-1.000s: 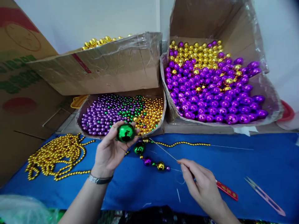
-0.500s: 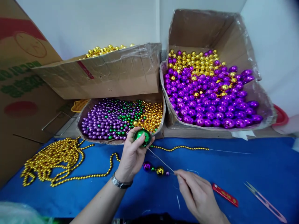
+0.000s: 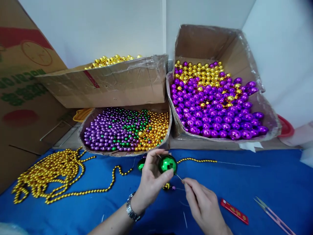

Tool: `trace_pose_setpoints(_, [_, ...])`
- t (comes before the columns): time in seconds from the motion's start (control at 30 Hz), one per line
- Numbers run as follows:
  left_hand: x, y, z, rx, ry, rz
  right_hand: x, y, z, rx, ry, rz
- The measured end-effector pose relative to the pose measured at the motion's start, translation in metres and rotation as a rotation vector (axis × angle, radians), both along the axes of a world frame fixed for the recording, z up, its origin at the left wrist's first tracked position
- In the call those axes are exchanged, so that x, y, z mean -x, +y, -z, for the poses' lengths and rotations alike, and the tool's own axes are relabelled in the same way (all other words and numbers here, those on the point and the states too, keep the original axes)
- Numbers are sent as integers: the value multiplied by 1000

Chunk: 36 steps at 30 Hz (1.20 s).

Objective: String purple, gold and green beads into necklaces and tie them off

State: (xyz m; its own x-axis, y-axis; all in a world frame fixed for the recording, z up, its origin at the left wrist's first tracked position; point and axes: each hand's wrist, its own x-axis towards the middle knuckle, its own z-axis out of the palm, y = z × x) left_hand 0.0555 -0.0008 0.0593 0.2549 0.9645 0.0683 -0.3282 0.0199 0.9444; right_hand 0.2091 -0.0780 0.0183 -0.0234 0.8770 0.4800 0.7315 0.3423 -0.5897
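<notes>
My left hand (image 3: 150, 179) holds a shiny green ball (image 3: 167, 164) between thumb and fingertips above the blue cloth (image 3: 256, 182). My right hand (image 3: 201, 204) pinches a thin needle (image 3: 179, 178) whose tip meets the ball's lower right side. A second, smaller green ball (image 3: 141, 164) sits just behind my left hand. A gold bead and a small purple bead (image 3: 168, 187) on the thread peek out below the held ball. A strand of small gold beads (image 3: 197, 160) runs right from the ball along the cloth.
A heap of gold bead strands (image 3: 49, 176) lies at left. A low box of small purple, green and gold beads (image 3: 124, 129), a box of large purple and gold balls (image 3: 215, 104) and a box of gold balls (image 3: 110, 81) stand behind. A red strip (image 3: 234, 211) and thread snips (image 3: 274, 217) lie at right.
My left hand has carried the green ball down and to the right, onto the needle tip. My right hand has stayed put, pinching the needle. The camera has tilted slightly.
</notes>
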Motion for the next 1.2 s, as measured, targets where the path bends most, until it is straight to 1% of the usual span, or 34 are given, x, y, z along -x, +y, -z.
trace_pose_setpoints(0.1, [0,-4,3,-2,-33,53,-2,-3,4,68,78,-22])
trace_pose_setpoints(0.17, [4,0,1,-9,-49,84,-5,-5,6,92,112,-24])
trace_pose_setpoints(0.23, [14,11,-7,-51,-52,82,-7,-7,6,119,145,1])
trace_pose_setpoints(0.3, [29,32,-18,-114,8,7,-11,-9,6,160,171,34])
trace_pose_setpoints(0.37, [46,60,-29,-160,188,-101,-14,-9,4,176,183,59])
trace_pose_setpoints(0.4, [55,76,-33,-207,326,-127,-16,-9,4,174,182,64])
trace_pose_setpoints(0.43, [62,91,-35,-279,517,-121,-17,-9,4,168,177,67])
trace_pose_setpoints(0.47, [68,107,-35,-371,746,-80,-17,-9,3,159,170,67])
trace_pose_setpoints(0.5, [73,121,-34,-449,951,-10,-18,-9,3,148,167,68])
trace_pose_setpoints(0.53, [77,133,-31,-484,1069,46,-18,-9,3,142,168,73])
trace_pose_setpoints(0.57, [79,144,-27,-505,1155,102,-17,-10,3,141,175,83])
trace_pose_setpoints(0.63, [80,159,-18,-496,1218,184,-15,-11,2,143,200,106])
trace_pose_setpoints(0.73, [77,167,-5,-481,1279,272,-13,-13,2,147,230,132])
trace_pose_setpoints(0.83, [72,164,4,-456,1277,302,-12,-13,3,156,238,147])
trace_pose_setpoints(0.9, [68,161,6,-437,1236,299,-13,-12,4,160,230,126])
trace_pose_setpoints(0.97, [64,155,1,-424,1171,287,-14,-10,5,154,208,81])
trace_pose_setpoints(1.03, [57,146,-9,-415,1085,279,-15,-8,4,153,189,55])
trace_pose_setpoints(1.07, [53,140,-14,-372,980,273,-15,-7,3,150,189,55])
trace_pose_setpoints(1.1, [49,133,-20,-292,827,271,-14,-6,2,144,193,62])
trace_pose_setpoints(1.2, [37,108,-32,79,276,280,-12,-3,0,97,203,74])
